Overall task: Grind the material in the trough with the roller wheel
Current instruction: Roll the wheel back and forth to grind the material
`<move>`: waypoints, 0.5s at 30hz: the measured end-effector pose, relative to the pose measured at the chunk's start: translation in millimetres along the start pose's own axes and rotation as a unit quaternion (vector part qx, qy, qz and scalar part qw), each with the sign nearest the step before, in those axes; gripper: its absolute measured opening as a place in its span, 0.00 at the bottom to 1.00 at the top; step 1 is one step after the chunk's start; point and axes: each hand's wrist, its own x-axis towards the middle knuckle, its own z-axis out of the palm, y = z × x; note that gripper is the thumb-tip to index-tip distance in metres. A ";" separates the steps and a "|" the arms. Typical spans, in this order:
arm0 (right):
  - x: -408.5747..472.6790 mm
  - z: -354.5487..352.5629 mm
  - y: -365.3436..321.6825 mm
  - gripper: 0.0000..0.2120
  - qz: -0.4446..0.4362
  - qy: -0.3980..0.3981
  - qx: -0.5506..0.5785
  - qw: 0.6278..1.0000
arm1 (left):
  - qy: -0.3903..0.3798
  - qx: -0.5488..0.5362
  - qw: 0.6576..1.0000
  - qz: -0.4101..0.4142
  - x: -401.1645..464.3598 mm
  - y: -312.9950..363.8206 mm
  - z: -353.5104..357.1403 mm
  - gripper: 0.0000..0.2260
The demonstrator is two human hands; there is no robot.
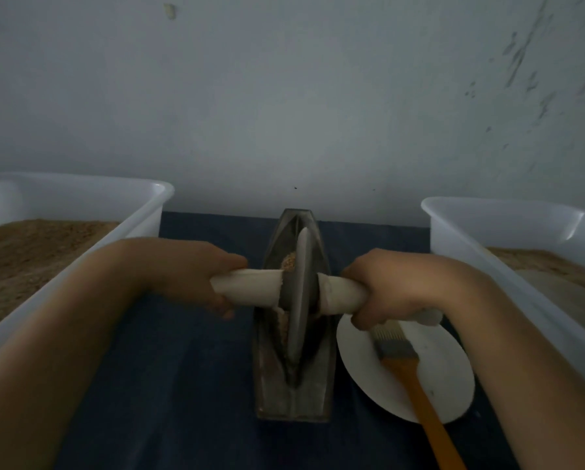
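a person stood over a dark metal trough (294,395) on a blue-covered table (182,385), both hands wrapped around the pale axle handle (250,286) of the roller wheel (301,300). the left hand (196,276) had its fingers curled under and around the handle's left half; the right hand (386,293) gripped the right half the same way, fingers closed around it. the wheel stood on edge in the trough's groove, about midway along it, with tan material (288,262) heaped against its left face and more lying along the channel below.

the risks from here looked plain. uneven pressure from the two hands could tip the wheel sideways, letting it ride up the sloped wall and jump the groove. a hard push toward either pointed end could spill grain over the rim onto the cloth. the trough was narrow and did not appear to be held down, so a strong stroke might slide it. the right hand worked just above a white plate (447,374) carrying an orange-handled brush (416,395), and a dropped wrist could knock either one.

two white tubs flanked the scene, the left tub (142,218) holding brown granular matter, the right tub (460,232) holding a lower, paler layer. no brand, label or writing could be read anywhere in the dim room.
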 end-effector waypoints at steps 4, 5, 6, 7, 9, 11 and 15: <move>20.1 4.9 7.5 0.11 0.015 0.041 -0.019 0.999 | 0.060 -0.031 0.998 0.004 18.0 -9.8 7.8 0.10; 25.4 6.9 11.2 0.10 0.018 0.068 -0.008 0.998 | 0.095 -0.027 0.995 -0.001 25.0 -13.8 10.8 0.11; 30.6 9.8 15.5 0.09 0.019 0.105 0.005 0.994 | 0.137 -0.007 0.990 -0.011 33.0 -17.9 14.4 0.12; 36.3 13.3 20.0 0.08 0.022 0.148 0.008 0.989 | 0.184 0.028 0.982 -0.025 41.3 -21.2 18.7 0.14; 49.0 23.1 29.5 0.07 0.035 0.236 -0.020 0.971 | 0.284 0.101 0.952 -0.055 56.1 -24.9 29.5 0.16; 61.5 33.1 34.9 0.07 0.045 0.308 -0.058 0.949 | 0.372 0.138 0.915 -0.068 65.6 -25.2 38.9 0.16; 67.8 36.9 35.6 0.09 0.053 0.328 -0.067 0.941 | 0.410 0.146 0.898 -0.070 66.5 -22.7 42.7 0.15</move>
